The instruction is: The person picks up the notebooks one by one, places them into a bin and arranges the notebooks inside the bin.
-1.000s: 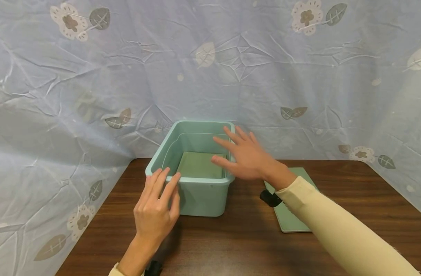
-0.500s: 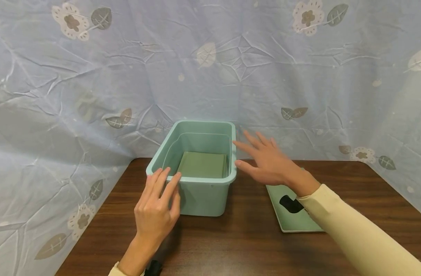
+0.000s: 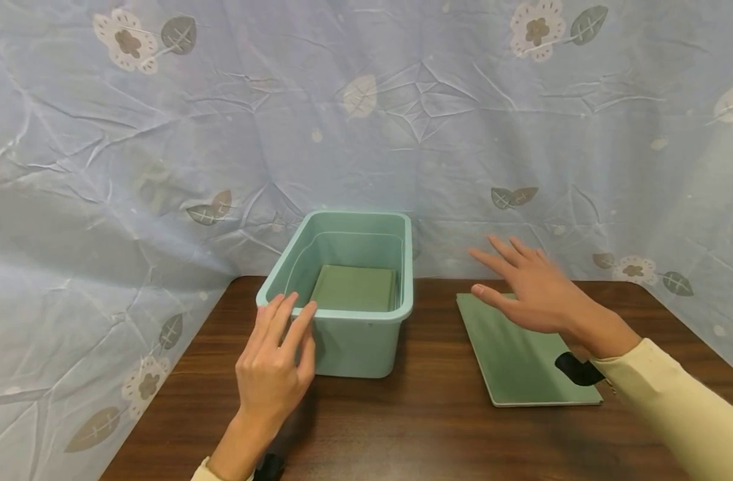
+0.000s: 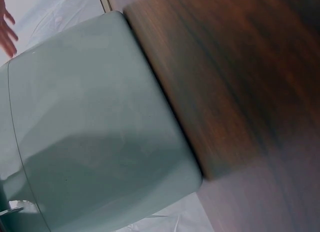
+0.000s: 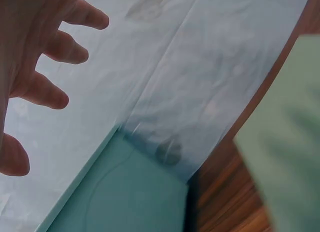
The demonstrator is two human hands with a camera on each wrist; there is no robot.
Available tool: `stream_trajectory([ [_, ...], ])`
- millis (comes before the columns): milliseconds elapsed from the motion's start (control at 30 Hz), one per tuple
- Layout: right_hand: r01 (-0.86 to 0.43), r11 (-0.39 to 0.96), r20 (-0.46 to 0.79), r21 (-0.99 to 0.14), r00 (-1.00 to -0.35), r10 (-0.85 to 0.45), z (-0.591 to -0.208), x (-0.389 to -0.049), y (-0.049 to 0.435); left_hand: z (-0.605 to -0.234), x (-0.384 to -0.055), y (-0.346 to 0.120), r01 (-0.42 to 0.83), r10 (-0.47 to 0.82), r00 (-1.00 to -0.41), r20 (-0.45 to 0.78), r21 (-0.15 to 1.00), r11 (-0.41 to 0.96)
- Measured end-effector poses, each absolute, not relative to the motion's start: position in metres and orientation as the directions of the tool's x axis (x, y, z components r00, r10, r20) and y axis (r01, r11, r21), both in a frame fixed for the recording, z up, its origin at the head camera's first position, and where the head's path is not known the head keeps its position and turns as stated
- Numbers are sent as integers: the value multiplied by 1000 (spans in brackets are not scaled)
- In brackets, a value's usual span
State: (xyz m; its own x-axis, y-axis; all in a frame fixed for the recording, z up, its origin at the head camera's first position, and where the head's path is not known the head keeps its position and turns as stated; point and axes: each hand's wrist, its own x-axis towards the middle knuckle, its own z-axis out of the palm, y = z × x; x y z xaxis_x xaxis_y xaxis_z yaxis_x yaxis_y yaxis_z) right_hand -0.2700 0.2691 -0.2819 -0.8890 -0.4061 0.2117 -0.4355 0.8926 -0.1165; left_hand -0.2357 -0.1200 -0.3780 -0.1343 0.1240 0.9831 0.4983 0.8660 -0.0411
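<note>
A pale teal plastic bin (image 3: 354, 347) stands on the table, with green notebooks (image 3: 353, 287) lying flat in its bottom. My left hand (image 3: 272, 367) has its fingertips at the near left of the bin's rim, fingers fairly straight. In the left wrist view the bin's side wall (image 4: 100, 92) fills much of the picture. To the right, another green notebook (image 3: 516, 354) lies flat on the table. Above its far part hovers my right hand (image 3: 534, 290), fingers spread and holding nothing. The right wrist view shows these fingers (image 5: 52, 92) apart from the bin (image 5: 135, 192).
The dark wood-grain table (image 3: 414, 427) carries the bin and the loose notebook, with a strip of wood between them. Right behind the table's back edge hangs a pale, wrinkled floral cloth (image 3: 318, 133), which also covers the left and right sides.
My right hand has moved right, from over the bin's right rim to above the loose notebook, uncovering the bin's inside. My left hand stays at the rim.
</note>
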Motion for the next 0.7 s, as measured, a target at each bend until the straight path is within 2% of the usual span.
stream_trajectory([
  [167, -394, 912, 213, -114, -906, -365, -286, -261, 302, -378, -235, -121, 507, 127, -136, 982, -41, 861],
  [433, -355, 918, 200, -177, -926, -319, -289, -244, 348, -379, -235, -120, 505, 131, -146, 981, -40, 862],
  [700, -297, 927, 174, -231, -950, -261, -288, -238, 372, -379, -236, -120, 495, 120, -136, 983, -37, 868],
])
